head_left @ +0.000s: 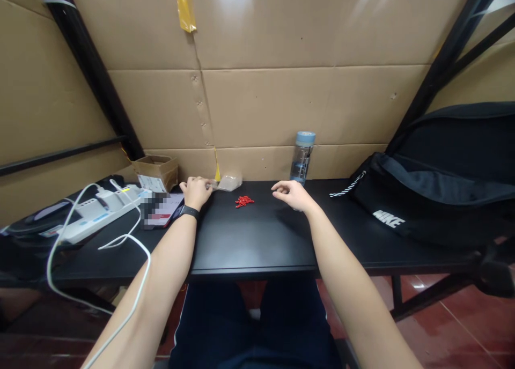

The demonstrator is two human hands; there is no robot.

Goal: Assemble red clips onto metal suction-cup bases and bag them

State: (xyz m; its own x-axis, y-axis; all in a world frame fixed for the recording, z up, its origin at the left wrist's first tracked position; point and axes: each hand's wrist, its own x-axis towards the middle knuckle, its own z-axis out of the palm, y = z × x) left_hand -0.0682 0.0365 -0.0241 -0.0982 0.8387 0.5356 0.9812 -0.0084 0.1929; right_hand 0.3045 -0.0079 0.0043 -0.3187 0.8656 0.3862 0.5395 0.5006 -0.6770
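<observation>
My left hand (pixel 196 192), with a black band at the wrist, is at the back of the black table with its fingers closed on the edge of a clear plastic bag (pixel 230 182). A small heap of red pieces (pixel 244 201), too small to make out singly, lies on the table between my hands. To the right of the heap, my right hand (pixel 294 194) hovers just over the tabletop, fingers loosely bent and apart, with nothing visible in them. Behind it stands a clear water bottle (pixel 301 160) with a blue lid.
On the left are a small cardboard box (pixel 159 170), a phone (pixel 163 211) and a white power strip (pixel 98 213). A white cable (pixel 147 251) crosses over my left forearm. A black backpack (pixel 434 197) fills the right side. Cardboard panels (pixel 314 106) wall off the back.
</observation>
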